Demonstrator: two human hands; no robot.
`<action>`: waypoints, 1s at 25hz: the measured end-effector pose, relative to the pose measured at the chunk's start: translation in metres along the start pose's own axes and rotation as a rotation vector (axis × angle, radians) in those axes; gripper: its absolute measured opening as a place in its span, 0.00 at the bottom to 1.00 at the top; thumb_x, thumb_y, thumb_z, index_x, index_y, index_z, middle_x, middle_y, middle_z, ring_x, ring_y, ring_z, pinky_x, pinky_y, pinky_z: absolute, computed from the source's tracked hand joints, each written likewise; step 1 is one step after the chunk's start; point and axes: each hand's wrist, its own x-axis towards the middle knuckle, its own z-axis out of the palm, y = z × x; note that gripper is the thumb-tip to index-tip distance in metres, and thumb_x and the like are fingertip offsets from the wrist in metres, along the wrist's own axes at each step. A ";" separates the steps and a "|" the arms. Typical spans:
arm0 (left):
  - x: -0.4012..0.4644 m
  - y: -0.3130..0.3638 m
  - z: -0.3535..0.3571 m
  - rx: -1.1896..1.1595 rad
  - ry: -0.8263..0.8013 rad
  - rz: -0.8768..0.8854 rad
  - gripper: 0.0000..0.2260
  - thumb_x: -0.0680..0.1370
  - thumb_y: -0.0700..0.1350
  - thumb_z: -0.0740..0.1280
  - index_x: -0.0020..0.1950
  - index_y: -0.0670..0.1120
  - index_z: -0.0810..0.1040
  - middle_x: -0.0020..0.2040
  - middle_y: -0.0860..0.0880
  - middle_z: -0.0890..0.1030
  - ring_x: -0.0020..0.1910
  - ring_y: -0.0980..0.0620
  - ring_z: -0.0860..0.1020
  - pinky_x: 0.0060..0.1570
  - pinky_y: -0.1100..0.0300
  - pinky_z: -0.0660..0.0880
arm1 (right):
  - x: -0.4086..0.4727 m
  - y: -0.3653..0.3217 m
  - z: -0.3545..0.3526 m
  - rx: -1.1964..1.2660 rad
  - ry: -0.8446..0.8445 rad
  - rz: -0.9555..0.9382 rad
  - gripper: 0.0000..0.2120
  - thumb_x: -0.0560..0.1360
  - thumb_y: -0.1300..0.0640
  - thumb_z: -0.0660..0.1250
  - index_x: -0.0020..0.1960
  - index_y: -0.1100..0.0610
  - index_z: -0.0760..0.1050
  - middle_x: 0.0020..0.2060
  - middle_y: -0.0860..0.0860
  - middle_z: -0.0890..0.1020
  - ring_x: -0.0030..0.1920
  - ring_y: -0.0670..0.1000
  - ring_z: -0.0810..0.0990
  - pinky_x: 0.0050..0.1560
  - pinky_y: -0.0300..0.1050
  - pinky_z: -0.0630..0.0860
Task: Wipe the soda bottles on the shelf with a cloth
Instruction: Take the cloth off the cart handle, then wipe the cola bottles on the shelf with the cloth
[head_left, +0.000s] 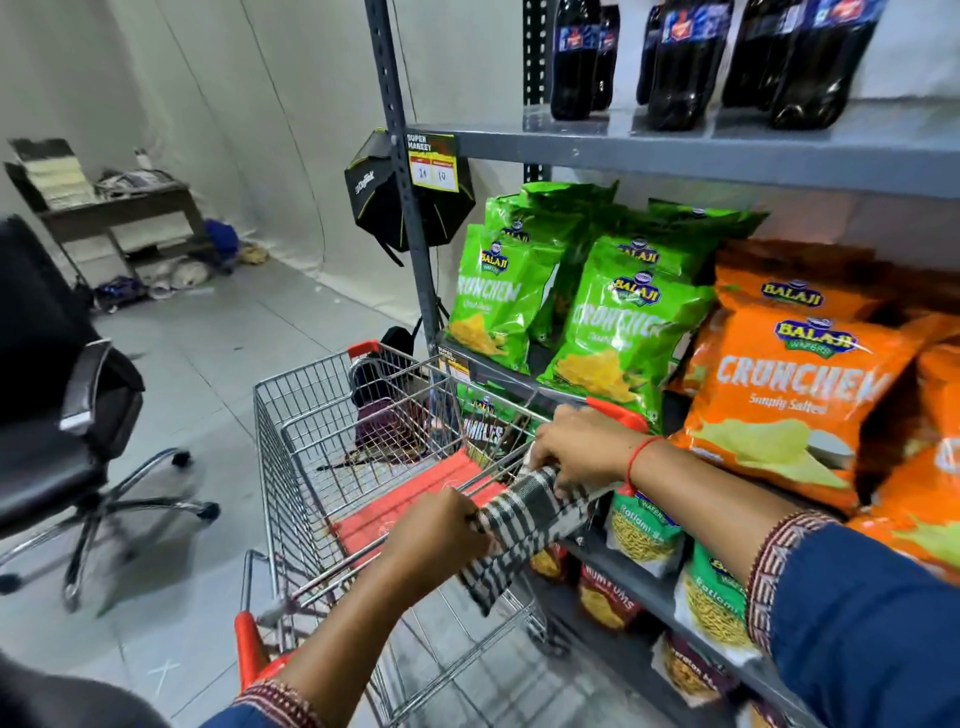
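A black-and-white checked cloth hangs over the handle bar of a metal shopping cart. My left hand grips its near end and my right hand pinches its far end, so both hold it. Several dark soda bottles with blue labels stand upright on the top grey shelf, well above both hands and cut off by the frame's top edge.
Green and orange snack bags fill the middle shelf; smaller packets sit on lower shelves. A black office chair stands left of the cart. A desk with clutter is at the far wall.
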 end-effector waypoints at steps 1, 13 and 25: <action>0.001 0.001 -0.003 0.031 0.021 0.019 0.07 0.71 0.45 0.68 0.33 0.47 0.75 0.33 0.49 0.78 0.30 0.54 0.74 0.30 0.62 0.70 | 0.000 0.000 -0.001 0.015 0.033 0.007 0.16 0.68 0.53 0.71 0.56 0.47 0.76 0.51 0.51 0.80 0.54 0.55 0.69 0.43 0.47 0.64; 0.026 0.097 -0.083 -0.222 -0.005 0.361 0.15 0.68 0.46 0.71 0.53 0.45 0.77 0.45 0.49 0.80 0.42 0.49 0.77 0.41 0.59 0.72 | -0.060 0.014 -0.107 -0.028 0.372 0.085 0.09 0.68 0.53 0.69 0.49 0.46 0.76 0.45 0.51 0.80 0.54 0.56 0.71 0.51 0.51 0.64; 0.055 0.210 -0.093 -0.911 -0.029 0.855 0.14 0.67 0.35 0.62 0.43 0.49 0.82 0.40 0.57 0.85 0.44 0.57 0.81 0.43 0.65 0.77 | -0.086 0.038 -0.105 0.811 1.397 0.246 0.33 0.71 0.39 0.62 0.68 0.34 0.46 0.74 0.43 0.48 0.72 0.39 0.44 0.72 0.44 0.47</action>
